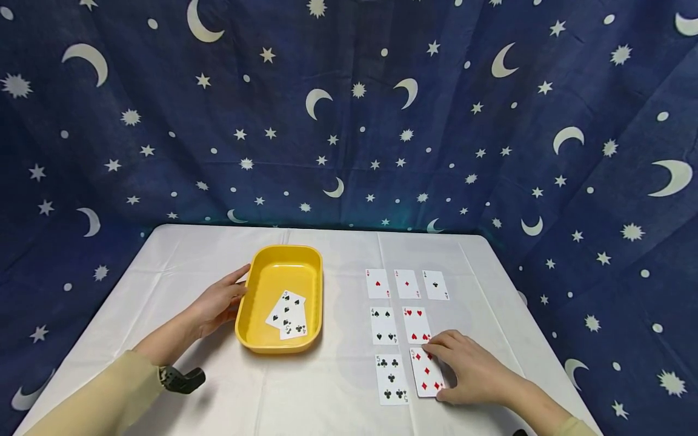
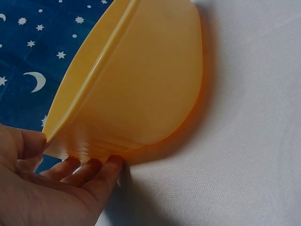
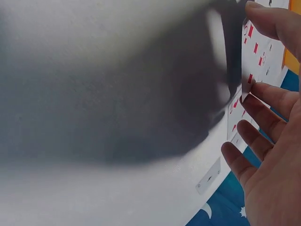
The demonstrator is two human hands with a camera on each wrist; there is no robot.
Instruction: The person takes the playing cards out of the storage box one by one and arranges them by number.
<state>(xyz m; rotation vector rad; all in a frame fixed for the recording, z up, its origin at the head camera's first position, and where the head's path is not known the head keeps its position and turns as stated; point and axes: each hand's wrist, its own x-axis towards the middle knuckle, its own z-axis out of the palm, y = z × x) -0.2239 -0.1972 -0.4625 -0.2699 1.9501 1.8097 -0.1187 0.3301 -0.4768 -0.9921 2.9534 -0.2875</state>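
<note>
My right hand (image 1: pixel 471 369) pinches a five of diamonds (image 1: pixel 425 369) by its short edges, thumb at the near end and index finger at the far end. In the right wrist view the card stands over a dark shadow, with the other fingers spread out. Beside it lies a five of clubs (image 1: pixel 392 379). Behind are a four of spades (image 1: pixel 384 326) and a four of hearts (image 1: pixel 415 324). My left hand (image 1: pixel 220 303) touches the left side of a yellow tray (image 2: pixel 146 70), its fingers resting against the outer wall and rim. Overlapping black-suited cards (image 1: pixel 288 312) lie inside.
Three aces form the back row: hearts (image 1: pixel 377 292), diamonds (image 1: pixel 406 292) and clubs (image 1: pixel 435 293). A white cloth covers the table (image 1: pixel 332 399). A dark blue curtain (image 1: pixel 349 151) with moons and stars hangs close behind it and along its sides.
</note>
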